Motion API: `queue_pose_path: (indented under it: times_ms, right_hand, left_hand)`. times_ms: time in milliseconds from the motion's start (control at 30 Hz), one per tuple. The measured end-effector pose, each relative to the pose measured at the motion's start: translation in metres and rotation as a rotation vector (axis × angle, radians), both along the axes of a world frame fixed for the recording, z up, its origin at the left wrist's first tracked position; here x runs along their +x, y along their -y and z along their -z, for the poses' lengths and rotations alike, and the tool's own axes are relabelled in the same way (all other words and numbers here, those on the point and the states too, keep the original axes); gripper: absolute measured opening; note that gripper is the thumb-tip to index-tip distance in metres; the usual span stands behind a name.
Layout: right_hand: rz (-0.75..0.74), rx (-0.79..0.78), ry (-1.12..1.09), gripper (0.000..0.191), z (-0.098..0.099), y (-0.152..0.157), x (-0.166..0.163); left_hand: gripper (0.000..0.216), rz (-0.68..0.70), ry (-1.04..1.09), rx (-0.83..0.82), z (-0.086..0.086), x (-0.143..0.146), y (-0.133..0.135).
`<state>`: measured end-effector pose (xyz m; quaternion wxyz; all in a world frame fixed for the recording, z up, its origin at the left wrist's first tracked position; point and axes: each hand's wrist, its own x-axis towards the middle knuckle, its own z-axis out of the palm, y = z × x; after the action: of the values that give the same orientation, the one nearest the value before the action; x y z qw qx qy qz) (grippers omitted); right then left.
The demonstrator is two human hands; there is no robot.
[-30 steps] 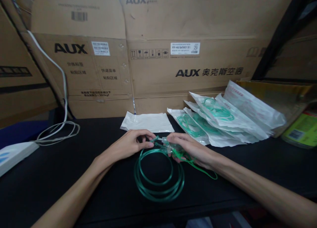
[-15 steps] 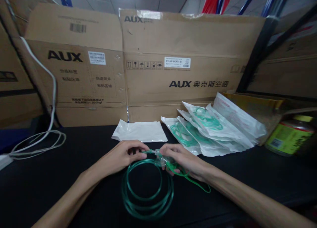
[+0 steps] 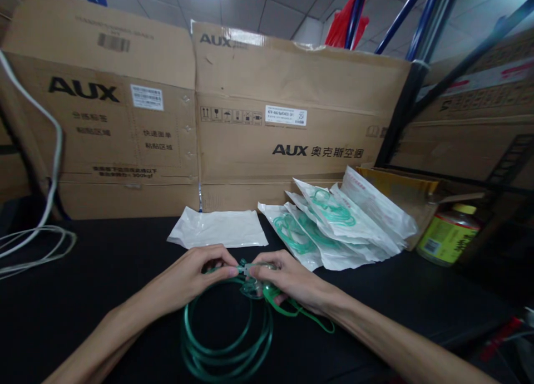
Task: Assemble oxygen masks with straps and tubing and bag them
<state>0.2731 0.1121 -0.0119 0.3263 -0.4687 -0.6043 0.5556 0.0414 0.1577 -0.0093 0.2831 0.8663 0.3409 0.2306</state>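
Note:
My left hand (image 3: 196, 275) pinches the end of a green coiled tube (image 3: 225, 345) that lies looped on the black table (image 3: 104, 272). My right hand (image 3: 286, 278) grips a clear green mask piece (image 3: 261, 286) with a thin green strap (image 3: 311, 317) trailing to the right. The two hands meet at a small connector (image 3: 246, 268) between tube and mask. Just behind the hands lies an empty flat white pouch (image 3: 219, 229).
A fanned stack of sealed white pouches (image 3: 342, 222) with green tubing inside leans at the back right. Large AUX cardboard boxes (image 3: 250, 117) wall off the back. A white cable (image 3: 33, 245) coils at the left. A yellow-labelled jar (image 3: 446, 235) stands at the right.
The view has tilted up and swung right, showing ceiling and the jar. Both hands stay joined at the connector, now closer together, with the tube coil still below them.

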Motion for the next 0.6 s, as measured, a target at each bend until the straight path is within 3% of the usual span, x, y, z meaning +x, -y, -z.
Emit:
queue_pose_path:
  times_ms: [200, 467, 600]
  right_hand:
    - [-0.006, -0.069, -0.054, 0.024, 0.0006, -0.001, -0.0019]
    - [-0.071, 0.183, 0.119, 0.039, 0.0011, 0.0008, 0.0016]
    - [-0.04, 0.108, 0.104, 0.034, -0.0015, 0.0004, 0.0027]
  left_hand:
    - [0.028, 0.015, 0.05, 0.104, 0.0056, 0.0026, 0.0011]
    - [0.024, 0.045, 0.023, 0.089, 0.003, 0.0027, 0.0059]
    - [0.022, 0.012, 0.041, 0.124, 0.0051, 0.0072, 0.0087]
